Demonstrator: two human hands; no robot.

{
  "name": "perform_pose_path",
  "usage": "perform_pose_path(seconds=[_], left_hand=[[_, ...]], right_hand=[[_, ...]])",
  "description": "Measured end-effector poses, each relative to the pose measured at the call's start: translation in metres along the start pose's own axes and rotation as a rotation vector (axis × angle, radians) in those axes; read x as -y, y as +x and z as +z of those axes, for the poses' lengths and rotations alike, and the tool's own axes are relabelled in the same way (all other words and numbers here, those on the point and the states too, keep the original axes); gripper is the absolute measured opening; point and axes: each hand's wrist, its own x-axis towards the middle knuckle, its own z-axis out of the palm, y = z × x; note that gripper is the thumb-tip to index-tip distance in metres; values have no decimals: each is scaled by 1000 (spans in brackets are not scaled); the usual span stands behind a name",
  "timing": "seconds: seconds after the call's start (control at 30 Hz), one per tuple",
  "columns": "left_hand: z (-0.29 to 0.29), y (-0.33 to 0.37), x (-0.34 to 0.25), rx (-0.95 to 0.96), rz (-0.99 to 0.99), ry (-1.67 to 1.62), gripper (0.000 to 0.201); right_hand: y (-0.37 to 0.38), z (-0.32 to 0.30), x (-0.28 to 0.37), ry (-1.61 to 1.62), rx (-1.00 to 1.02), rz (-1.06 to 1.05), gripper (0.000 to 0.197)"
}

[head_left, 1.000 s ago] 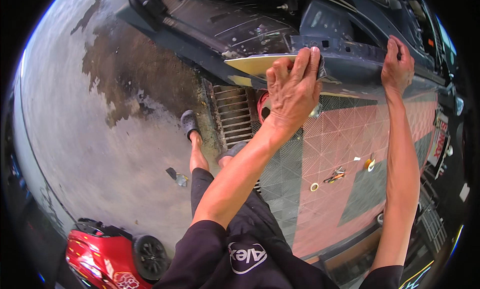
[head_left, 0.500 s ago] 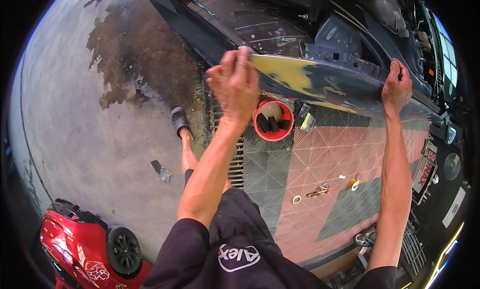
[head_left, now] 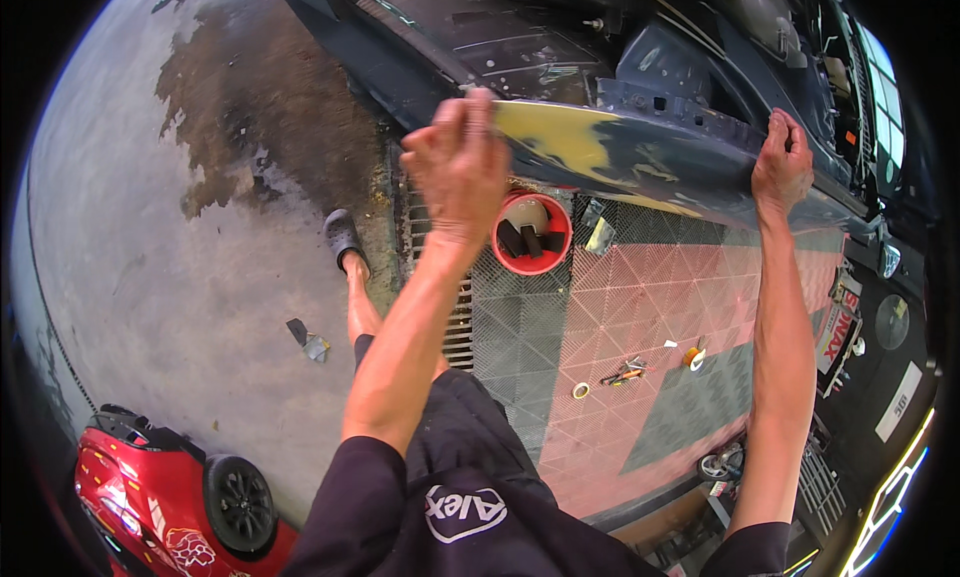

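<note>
A dark car body panel point(head_left: 680, 172) with a yellow filler patch point(head_left: 555, 137) runs across the upper part of the head view. My left hand point(head_left: 460, 172) is at the panel's left end, beside the yellow patch. Its fingers are bent together and blurred by motion; anything beneath them is hidden. Farther right, my right hand point(head_left: 783, 167) has its fingertips closed on the panel's upper edge. Below the panel, between my arms, stands a red bucket point(head_left: 503, 257) holding a round pale thing and several dark blocks.
Tape rolls point(head_left: 581, 390) and small tools point(head_left: 626, 373) lie on the red and grey floor tiles point(head_left: 640, 297). A drain grate point(head_left: 459, 322) runs beside my leg. Wet concrete point(head_left: 260, 97) spreads at upper left, and a red car point(head_left: 130, 477) stands at lower left.
The whole view has shifted slightly, so things appear a little farther left. Both hands remain at about the same places along the panel, with the left still blurred.
</note>
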Motion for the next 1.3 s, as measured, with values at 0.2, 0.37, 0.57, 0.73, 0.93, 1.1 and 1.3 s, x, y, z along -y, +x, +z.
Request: perform_pose_path(seconds=[0.2,0.37,0.57,0.73,0.93,1.1,1.3], left_hand=[[2,-16,-17,28,-226,-120,36],[-25,-35,-12,-143,-268,-175,36],[-11,-4,-64,31,0,-105,56],[6,-7,-63,74,159,-2,67],[2,-5,-55,56,118,-6,66],[0,2,-52,81,227,-12,66],[-7,0,-73,136,123,-25,72]], right_hand=[[-3,4,10,26,-19,17,37],[-4,0,5,17,-8,32,36],[-3,4,5,4,-19,40,38],[-3,2,-2,6,9,4,39],[-4,3,6,-7,12,67,38],[-4,-1,7,12,6,56,37],[-6,0,9,-19,-47,25,39]])
